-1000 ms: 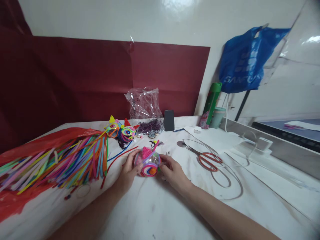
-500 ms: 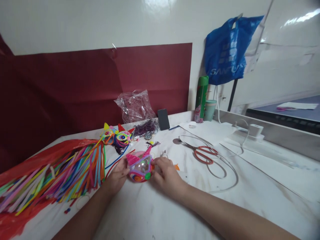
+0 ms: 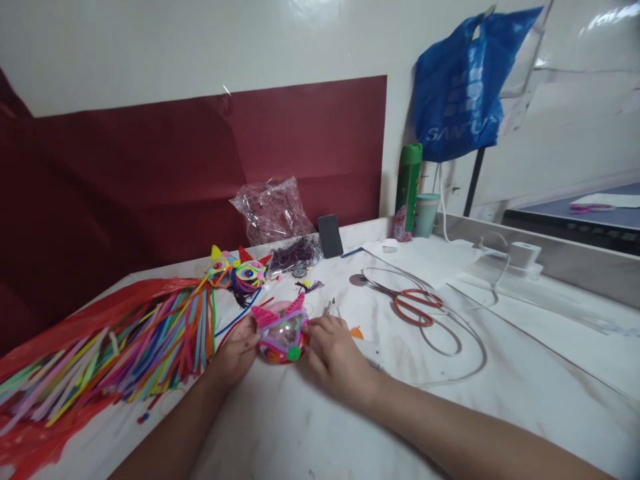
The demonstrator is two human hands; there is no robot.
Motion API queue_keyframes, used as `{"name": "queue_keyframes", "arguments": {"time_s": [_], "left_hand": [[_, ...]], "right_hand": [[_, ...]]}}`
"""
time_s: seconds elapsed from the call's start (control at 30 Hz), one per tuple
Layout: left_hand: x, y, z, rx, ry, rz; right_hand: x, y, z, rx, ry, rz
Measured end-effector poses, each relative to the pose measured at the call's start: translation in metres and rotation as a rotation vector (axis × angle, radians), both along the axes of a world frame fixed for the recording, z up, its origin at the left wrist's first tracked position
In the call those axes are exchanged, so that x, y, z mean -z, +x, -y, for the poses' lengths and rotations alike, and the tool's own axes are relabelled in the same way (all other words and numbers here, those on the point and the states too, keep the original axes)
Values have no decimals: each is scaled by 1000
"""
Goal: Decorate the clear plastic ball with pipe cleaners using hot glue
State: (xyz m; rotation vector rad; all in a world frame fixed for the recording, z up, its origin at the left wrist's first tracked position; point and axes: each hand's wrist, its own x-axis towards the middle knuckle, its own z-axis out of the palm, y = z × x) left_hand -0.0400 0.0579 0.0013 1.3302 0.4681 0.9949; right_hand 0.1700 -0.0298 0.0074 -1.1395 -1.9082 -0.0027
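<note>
A clear round ornament (image 3: 285, 331) trimmed with pink, purple and orange pipe cleaners sits between my hands, low over the marbled table. It has two pink pointed ears on top and a green dot at its front. My left hand (image 3: 239, 352) grips its left side, fingers closed against the rim. On the other side my right hand (image 3: 334, 352) has its fingers curled onto the right edge. Both palms are turned away from view. Just behind the right hand, a pointed nozzle or tool tip (image 3: 333, 307) and a small orange piece (image 3: 357, 332) stick out.
Many coloured pipe cleaners (image 3: 145, 340) lie on red plastic at left, beside two finished-looking animal ornaments (image 3: 247, 275). Red-handled scissors (image 3: 417, 307) and a looped cord (image 3: 480, 360) lie right. Behind stand a phone (image 3: 329, 237), clear bag (image 3: 273, 210), green spray can (image 3: 409, 190) and cup (image 3: 427, 215).
The view has shifted slightly, so the background sits a little differently. Both hands keep their hold on the ornament, which has barely turned.
</note>
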Motion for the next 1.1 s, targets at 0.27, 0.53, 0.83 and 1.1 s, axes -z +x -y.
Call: {"name": "queue_keyframes", "arguments": {"time_s": [0.27, 0.53, 0.83, 1.1], "left_hand": [[0, 0, -2, 56, 1, 34], [3, -2, -4, 93, -58, 135], [1, -2, -3, 105, -86, 131], [-2, 0, 0, 96, -87, 112]], "right_hand": [[-2, 1, 2, -18, -16, -1], [1, 1, -7, 1, -286, -364], [2, 1, -10, -27, -307, -316], [1, 3, -11, -15, -289, -259]]}}
